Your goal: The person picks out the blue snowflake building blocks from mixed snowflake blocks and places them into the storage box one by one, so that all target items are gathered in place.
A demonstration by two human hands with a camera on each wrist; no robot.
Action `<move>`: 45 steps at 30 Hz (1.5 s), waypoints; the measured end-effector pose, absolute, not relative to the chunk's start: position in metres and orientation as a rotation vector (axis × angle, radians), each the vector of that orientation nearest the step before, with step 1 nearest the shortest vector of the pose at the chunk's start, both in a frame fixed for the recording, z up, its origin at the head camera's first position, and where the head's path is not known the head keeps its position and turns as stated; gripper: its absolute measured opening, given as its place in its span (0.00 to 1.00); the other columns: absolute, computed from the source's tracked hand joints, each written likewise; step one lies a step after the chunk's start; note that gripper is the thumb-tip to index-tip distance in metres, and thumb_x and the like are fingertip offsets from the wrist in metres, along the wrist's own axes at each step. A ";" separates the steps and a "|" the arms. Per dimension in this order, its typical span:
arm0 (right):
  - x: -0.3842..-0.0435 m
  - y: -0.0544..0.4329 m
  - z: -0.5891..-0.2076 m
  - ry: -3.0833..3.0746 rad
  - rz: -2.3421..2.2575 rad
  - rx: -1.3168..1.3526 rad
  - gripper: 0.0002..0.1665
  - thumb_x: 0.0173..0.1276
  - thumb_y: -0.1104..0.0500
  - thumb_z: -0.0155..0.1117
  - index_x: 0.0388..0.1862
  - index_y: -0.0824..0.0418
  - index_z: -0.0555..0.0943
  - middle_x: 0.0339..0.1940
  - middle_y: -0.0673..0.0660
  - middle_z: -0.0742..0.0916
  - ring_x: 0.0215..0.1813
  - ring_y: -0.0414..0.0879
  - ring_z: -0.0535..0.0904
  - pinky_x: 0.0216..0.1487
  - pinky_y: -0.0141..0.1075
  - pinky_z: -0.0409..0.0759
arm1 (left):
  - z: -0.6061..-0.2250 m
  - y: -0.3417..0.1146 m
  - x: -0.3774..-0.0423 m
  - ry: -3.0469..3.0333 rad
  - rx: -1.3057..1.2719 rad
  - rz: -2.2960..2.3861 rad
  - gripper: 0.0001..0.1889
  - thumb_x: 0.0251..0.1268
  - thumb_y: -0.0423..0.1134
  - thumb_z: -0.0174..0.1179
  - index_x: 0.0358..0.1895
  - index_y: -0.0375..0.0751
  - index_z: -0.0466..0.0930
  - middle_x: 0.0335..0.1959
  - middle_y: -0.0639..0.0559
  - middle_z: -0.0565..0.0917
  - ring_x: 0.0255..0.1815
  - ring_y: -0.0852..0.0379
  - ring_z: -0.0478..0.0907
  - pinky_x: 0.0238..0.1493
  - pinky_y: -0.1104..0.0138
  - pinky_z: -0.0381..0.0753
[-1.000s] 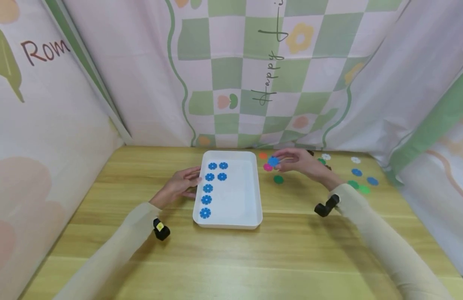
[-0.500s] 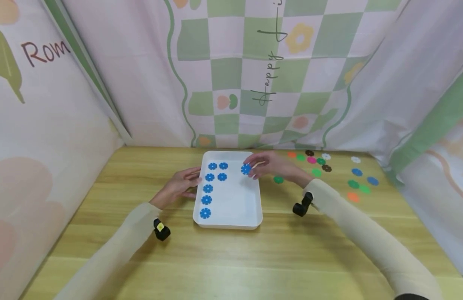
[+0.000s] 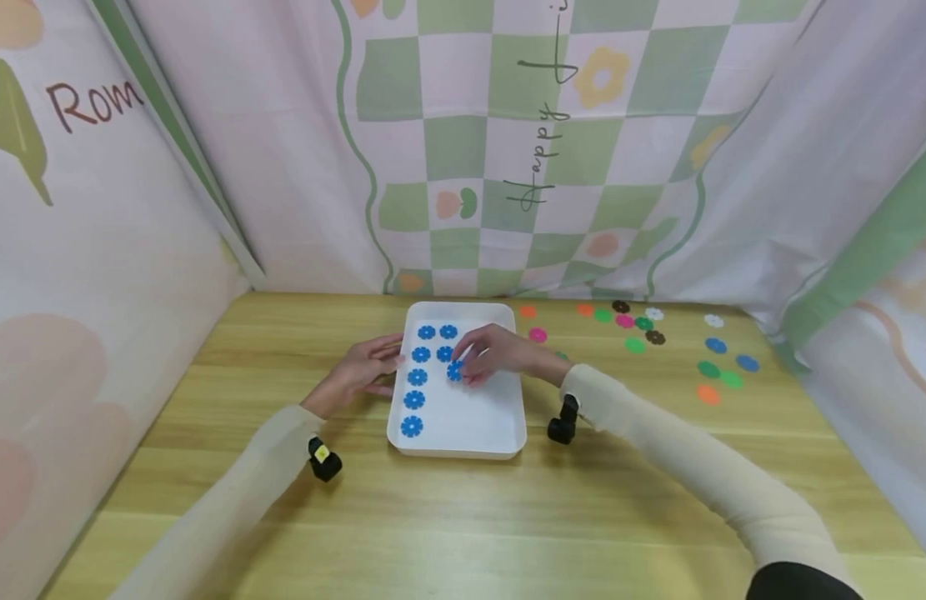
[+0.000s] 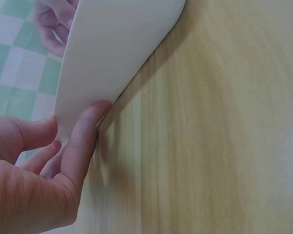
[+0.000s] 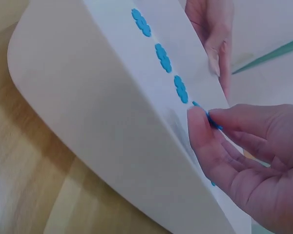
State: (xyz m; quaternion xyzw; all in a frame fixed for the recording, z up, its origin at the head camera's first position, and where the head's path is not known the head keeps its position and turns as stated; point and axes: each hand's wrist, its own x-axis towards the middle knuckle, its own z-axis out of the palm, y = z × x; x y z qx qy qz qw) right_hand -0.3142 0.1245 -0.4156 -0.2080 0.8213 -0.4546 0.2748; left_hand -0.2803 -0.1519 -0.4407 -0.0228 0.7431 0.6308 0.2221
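Observation:
Inside the white tray (image 3: 488, 421), my right hand (image 3: 496, 350) pinches a blue snowflake-shaped disc (image 3: 454, 371) between thumb and fingertips. The right wrist view shows this disc (image 5: 215, 121) edge-on, tilted in the fingers. One column of blue discs (image 3: 417, 377) lies along the tray's left side, with two more beside its far end; one of those is partly covered by my fingers. My left hand (image 3: 357, 371) holds the tray's left side. In the left wrist view, its thumb is at the rim and its fingers (image 4: 83, 134) lie against the outer wall.
Loose discs in orange, pink, green, brown, white and blue lie on the wooden table (image 3: 463, 525) right of the tray, among them a pink disc (image 3: 537, 335) and an orange disc (image 3: 708, 395). A patterned curtain (image 3: 463, 150) hangs behind the table.
My right hand has carried the blue disc leftward from above the loose discs, over the tray's right rim, to the second column. The left hand and tray have stayed in place.

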 end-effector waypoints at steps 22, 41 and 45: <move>-0.306 0.087 -0.424 2.489 -0.987 -0.466 0.04 0.72 0.67 0.70 0.39 0.67 0.83 0.27 0.59 0.89 0.26 0.45 0.86 0.30 0.34 0.91 | -0.444 -0.155 -0.280 2.043 -0.045 1.753 0.31 0.83 0.37 0.54 0.84 0.46 0.58 0.83 0.40 0.63 0.75 0.36 0.72 0.56 0.51 0.91; -0.313 0.112 -0.412 2.487 -1.040 -0.602 0.16 0.76 0.65 0.66 0.59 0.69 0.82 0.39 0.64 0.90 0.31 0.49 0.87 0.30 0.39 0.92 | -0.442 -0.155 -0.280 2.065 -0.061 1.744 0.31 0.83 0.37 0.55 0.83 0.47 0.59 0.82 0.39 0.64 0.74 0.36 0.73 0.54 0.53 0.92; -0.314 0.121 -0.412 2.502 -1.158 -0.653 0.21 0.76 0.64 0.66 0.64 0.71 0.78 0.41 0.69 0.90 0.33 0.53 0.88 0.31 0.40 0.92 | -0.443 -0.155 -0.281 2.063 -0.056 1.746 0.31 0.82 0.37 0.56 0.83 0.47 0.59 0.82 0.39 0.64 0.73 0.36 0.73 0.54 0.53 0.92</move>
